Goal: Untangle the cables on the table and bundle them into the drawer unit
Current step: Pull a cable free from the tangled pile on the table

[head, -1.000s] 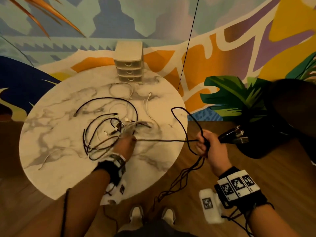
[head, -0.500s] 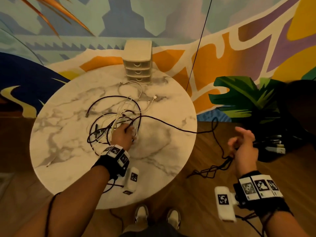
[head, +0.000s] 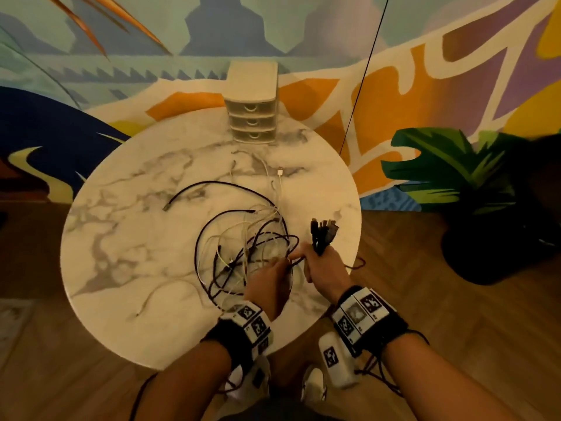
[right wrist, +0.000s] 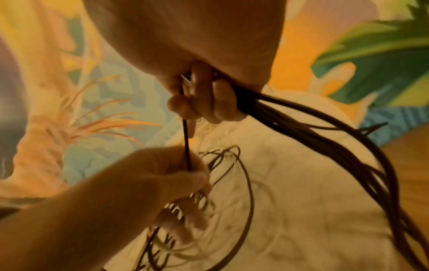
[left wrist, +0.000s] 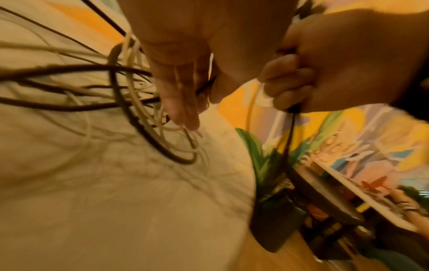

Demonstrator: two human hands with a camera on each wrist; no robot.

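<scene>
Two hands meet over a cable tangle on a round marble table.

At the table's (head: pixel 100 238) nine o'clock side the marble is bare; a loose white cable (head: pixel 158 291) lies toward seven o'clock. Black and white cables (head: pixel 243 238) sprawl in loops around the centre. The left hand (head: pixel 267 281) reaches in from six o'clock, palm down, fingers curled through the loops and pinching a black strand (right wrist: pixel 185 143). That strand runs taut to the right hand (head: pixel 324 268), just beside it at four o'clock, which is clenched upright around a bundle of black cables (head: pixel 323 235), plugs sticking up from the fist. At twelve o'clock the drawer unit (head: pixel 253 101) stands on the rim, all three drawers pushed in.
</scene>
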